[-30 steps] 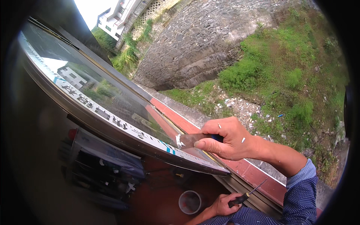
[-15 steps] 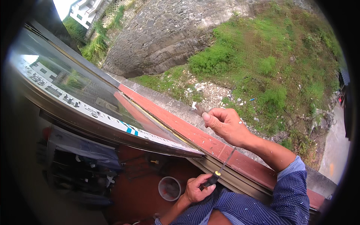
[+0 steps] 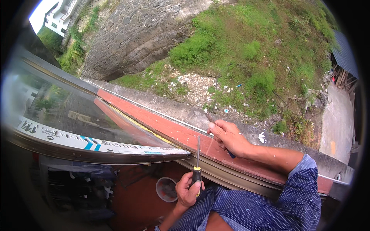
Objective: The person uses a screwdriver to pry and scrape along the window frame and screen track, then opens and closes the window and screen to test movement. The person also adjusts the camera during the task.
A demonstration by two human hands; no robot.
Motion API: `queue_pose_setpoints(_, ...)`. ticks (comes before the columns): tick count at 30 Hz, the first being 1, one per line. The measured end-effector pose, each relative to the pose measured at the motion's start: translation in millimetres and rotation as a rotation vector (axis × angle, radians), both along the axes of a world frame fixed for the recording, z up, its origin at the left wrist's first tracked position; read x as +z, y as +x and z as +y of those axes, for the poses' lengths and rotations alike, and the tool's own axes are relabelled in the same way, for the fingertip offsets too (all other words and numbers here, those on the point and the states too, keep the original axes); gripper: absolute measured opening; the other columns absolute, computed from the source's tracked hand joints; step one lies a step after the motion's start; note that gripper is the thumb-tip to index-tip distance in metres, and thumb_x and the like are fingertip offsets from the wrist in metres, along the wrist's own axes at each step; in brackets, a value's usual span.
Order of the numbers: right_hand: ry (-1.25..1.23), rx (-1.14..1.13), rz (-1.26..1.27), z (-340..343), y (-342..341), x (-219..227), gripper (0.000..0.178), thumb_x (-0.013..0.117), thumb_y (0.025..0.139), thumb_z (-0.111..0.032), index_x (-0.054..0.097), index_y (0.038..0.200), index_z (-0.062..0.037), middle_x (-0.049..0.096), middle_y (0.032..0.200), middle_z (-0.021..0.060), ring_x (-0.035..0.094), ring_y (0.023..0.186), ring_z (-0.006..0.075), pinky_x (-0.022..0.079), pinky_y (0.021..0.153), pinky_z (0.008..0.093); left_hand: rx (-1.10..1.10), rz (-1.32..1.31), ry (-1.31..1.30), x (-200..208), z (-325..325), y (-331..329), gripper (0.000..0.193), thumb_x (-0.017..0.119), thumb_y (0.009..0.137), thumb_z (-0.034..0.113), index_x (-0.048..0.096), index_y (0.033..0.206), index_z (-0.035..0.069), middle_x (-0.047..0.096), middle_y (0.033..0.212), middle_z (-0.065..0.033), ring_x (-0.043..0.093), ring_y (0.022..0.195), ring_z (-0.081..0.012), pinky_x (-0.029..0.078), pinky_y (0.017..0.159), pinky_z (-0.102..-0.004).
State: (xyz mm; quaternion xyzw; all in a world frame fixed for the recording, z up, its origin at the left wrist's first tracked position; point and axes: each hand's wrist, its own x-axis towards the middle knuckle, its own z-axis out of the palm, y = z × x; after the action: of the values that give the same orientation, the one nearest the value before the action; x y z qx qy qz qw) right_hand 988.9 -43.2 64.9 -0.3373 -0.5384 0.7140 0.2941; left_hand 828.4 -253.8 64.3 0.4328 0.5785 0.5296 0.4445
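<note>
Currently, the left hand [image 3: 188, 191] grips one screwdriver [image 3: 197, 174], the right hand [image 3: 232, 141] one scraper [image 3: 210, 118]; one bucket [image 3: 157, 188] sits below.

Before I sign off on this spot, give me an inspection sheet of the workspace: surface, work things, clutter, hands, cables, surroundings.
Surface: pale-speckled red sill beside a metal track.
Work things: screwdriver, shaft pointing up; scraper, white scraps at its tip; window pane with a printed white strip along its near edge.
Clutter: round container below the sill, contents unclear; dark items under the window, too dim to identify.
Hands: left hand grips the screwdriver; right hand grips the scraper.
Cables: nothing seen.
Surroundings: outside, stone wall, greenery, pale rubble, white building.
</note>
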Motion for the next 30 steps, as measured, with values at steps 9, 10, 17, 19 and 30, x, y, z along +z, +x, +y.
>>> queue_pose_setpoints(9, 0.264, 0.037, -0.114, -30.5, 12.5, -2.1, 0.039, 0.055, 0.101, -0.037, 0.048, 0.106, 0.0006, 0.059, 0.080, 0.0231, 0.062, 0.074, 0.0339, 0.048, 0.068, 0.0445, 0.026, 0.257, 0.043, -14.5, -13.1, -0.4, 0.040, 0.067, 0.089, 0.011, 0.052, 0.119, -0.010, 0.068, 0.076, -0.0103, 0.064, 0.068, -0.0124, 0.052, 0.064, -0.0259)
queue_pose_setpoints(10, 0.338, 0.075, -0.144, -36.1, 14.0, -11.3, 0.036, 0.055, 0.102, -0.034, 0.047, 0.105, 0.0006, 0.059, 0.081, 0.0240, 0.062, 0.075, 0.0376, 0.048, 0.069, 0.0458, 0.019, 0.280, 0.052, -15.9, -13.5, 0.3, 0.041, 0.067, 0.088, 0.011, 0.052, 0.119, -0.010, 0.068, 0.076, -0.0102, 0.064, 0.068, -0.0123, 0.052, 0.065, -0.0257)
queue_pose_setpoints(17, 0.226, 0.147, -0.170, -10.7, 10.7, 3.0, 0.038, 0.057, 0.100, -0.032, 0.050, 0.114, 0.0018, 0.060, 0.089, 0.0226, 0.061, 0.079, 0.0339, 0.049, 0.073, 0.0443, -0.038, 0.293, 0.178, -13.6, -7.7, 3.9, 0.044, 0.069, 0.089, 0.015, 0.050, 0.118, -0.012, 0.068, 0.079, -0.0116, 0.064, 0.069, -0.0138, 0.053, 0.064, -0.0262)
queue_pose_setpoints(19, 0.197, 0.104, -0.098, 9.1, 7.2, 22.0, 0.045, 0.058, 0.099, -0.036, 0.051, 0.123, 0.0015, 0.061, 0.095, 0.0191, 0.061, 0.087, 0.0275, 0.048, 0.078, 0.0418, -0.057, 0.318, 0.199, -12.2, -4.0, 2.4, 0.044, 0.069, 0.089, 0.016, 0.050, 0.118, -0.011, 0.068, 0.079, -0.0115, 0.065, 0.068, -0.0147, 0.053, 0.063, -0.0267)
queue_pose_setpoints(30, 0.689, 0.375, -0.260, 19.2, 18.8, 14.3, 0.041, 0.054, 0.091, -0.012, 0.048, 0.130, -0.0022, 0.067, 0.090, 0.0267, 0.065, 0.084, 0.0479, 0.051, 0.071, 0.0521, -0.064, 0.541, 0.192, -21.4, -8.5, -0.2, 0.048, 0.073, 0.086, 0.027, 0.055, 0.114, -0.007, 0.069, 0.075, -0.0093, 0.067, 0.062, -0.0209, 0.054, 0.063, -0.0315)
